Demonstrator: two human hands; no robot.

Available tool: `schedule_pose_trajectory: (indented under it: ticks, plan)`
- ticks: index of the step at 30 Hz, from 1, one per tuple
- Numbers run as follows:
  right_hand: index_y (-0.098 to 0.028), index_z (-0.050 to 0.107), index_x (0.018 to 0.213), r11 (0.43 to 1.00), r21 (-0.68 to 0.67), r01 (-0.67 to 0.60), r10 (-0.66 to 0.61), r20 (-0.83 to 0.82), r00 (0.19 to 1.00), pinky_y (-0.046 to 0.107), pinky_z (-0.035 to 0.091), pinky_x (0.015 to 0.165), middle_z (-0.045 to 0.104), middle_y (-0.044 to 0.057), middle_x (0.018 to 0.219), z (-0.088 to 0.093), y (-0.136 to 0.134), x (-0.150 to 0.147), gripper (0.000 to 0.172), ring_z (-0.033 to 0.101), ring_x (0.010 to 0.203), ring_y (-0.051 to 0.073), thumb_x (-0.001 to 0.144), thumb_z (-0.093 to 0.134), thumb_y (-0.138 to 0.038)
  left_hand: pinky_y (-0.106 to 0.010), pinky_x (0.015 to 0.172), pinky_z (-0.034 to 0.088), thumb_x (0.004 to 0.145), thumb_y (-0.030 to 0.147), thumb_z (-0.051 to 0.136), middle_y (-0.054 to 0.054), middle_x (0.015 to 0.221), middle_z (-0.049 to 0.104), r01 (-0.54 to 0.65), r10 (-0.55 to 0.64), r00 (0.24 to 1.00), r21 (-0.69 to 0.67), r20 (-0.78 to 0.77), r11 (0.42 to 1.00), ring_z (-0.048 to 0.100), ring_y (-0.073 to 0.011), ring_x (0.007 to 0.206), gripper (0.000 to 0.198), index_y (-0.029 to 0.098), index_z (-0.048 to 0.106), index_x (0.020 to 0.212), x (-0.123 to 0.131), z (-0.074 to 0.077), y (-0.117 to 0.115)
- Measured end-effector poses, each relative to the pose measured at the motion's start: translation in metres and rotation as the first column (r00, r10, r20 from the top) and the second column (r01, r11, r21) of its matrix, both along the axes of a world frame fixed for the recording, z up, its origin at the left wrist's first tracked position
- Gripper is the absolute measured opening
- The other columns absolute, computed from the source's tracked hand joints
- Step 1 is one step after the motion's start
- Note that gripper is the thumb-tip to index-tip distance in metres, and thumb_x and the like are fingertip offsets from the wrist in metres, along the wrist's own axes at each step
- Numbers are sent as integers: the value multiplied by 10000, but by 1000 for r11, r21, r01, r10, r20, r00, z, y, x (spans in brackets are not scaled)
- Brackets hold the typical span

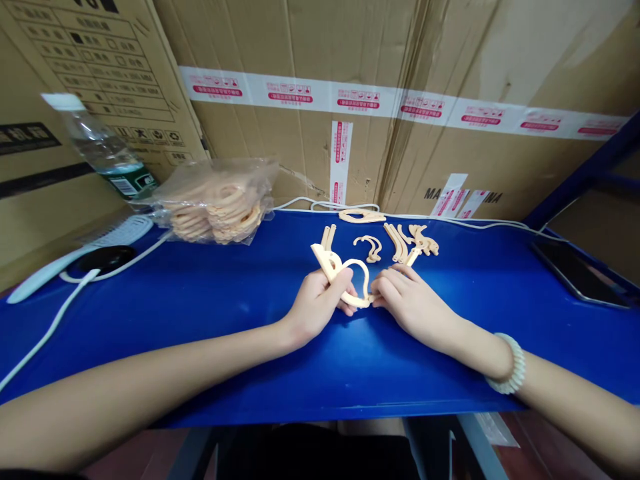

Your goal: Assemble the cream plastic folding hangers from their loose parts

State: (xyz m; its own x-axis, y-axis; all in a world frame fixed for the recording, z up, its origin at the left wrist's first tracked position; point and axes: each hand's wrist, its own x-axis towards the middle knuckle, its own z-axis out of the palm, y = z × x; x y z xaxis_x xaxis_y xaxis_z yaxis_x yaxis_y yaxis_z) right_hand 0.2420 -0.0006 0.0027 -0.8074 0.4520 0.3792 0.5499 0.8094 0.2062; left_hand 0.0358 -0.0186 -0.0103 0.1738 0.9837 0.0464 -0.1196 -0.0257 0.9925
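My left hand is closed round a beige plastic hanger body, thumb on top. From the body a loop curves up and over to the right, down to a joint by my other hand. My right hand is closed at that joint, its fingertips pinching a small end; the rest is hidden under the fingers. A beige strip shows just beyond its knuckles; whether it is held I cannot tell. Behind my hands lie hook-shaped pieces, long curved strips, two short strips and a pile of small parts.
A clear bag of beige loops sits at the back left, beside a water bottle, a hairbrush and a black round pad. Another loop lies by the white cable. A phone rests at right. Cardboard walls the blue table.
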Motion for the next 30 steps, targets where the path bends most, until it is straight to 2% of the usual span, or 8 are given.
schedule_pose_trajectory:
  ticks: [4,8,13,15,18,23,27,30]
  plan:
    - [-188,538,837,1000,6,7,-7,15,1000,366,415,846,598,35,755,1,-1,-2,288,514,723,192,1041,338,-153,-227,499,536,885,492,670,-72,548,676,8,-5,998,-63,56,998,656,-157,477,456,110,650,637,0,-1,2]
    - [-193,553,812,997,49,-62,62,-7,998,355,402,827,581,33,718,6,-6,-5,333,488,713,198,1049,321,-163,-212,452,498,887,507,657,-68,492,642,36,-29,995,-75,99,996,613,-137,419,489,117,621,593,-1,-2,5]
    - [-186,572,870,975,171,-139,141,0,990,352,384,800,650,50,796,14,2,8,283,523,760,197,1038,351,-132,-187,333,349,933,425,582,-1,440,546,-28,65,979,-189,193,982,528,-102,326,483,167,487,535,-2,5,8]
    - [-183,577,952,981,153,-121,131,-56,990,363,395,832,670,53,845,17,13,20,217,558,797,195,1038,380,-151,-186,323,313,947,380,554,6,435,528,-51,98,974,-228,202,972,509,-93,316,479,172,462,525,-2,8,8]
    - [-190,576,1077,994,88,-58,69,-131,989,423,421,935,683,74,932,20,35,37,172,595,889,211,1024,413,-171,-186,336,328,955,358,547,-5,444,541,-26,66,981,-211,184,977,528,-97,336,471,160,496,530,-1,9,7]
    - [-192,587,1103,999,-28,-47,43,-131,990,610,295,1135,675,113,1113,14,61,51,338,581,1155,249,960,323,-38,-178,335,338,981,324,502,-18,459,565,-20,59,979,-201,193,979,541,-95,343,481,149,511,532,1,7,6]
    - [-170,602,1096,988,-122,-92,65,-205,977,508,510,969,670,143,1111,6,69,49,338,621,1086,245,954,323,-40,-169,325,342,963,342,541,-16,452,564,-14,56,978,-206,203,978,545,-97,337,479,144,516,528,0,6,6]
    - [-180,630,1065,979,-171,-110,65,-247,967,423,577,849,665,151,1137,1,73,47,319,639,1067,241,970,343,-77,-162,334,356,933,398,595,-13,439,557,-8,46,978,-186,204,983,540,-93,341,485,141,522,529,0,6,6]
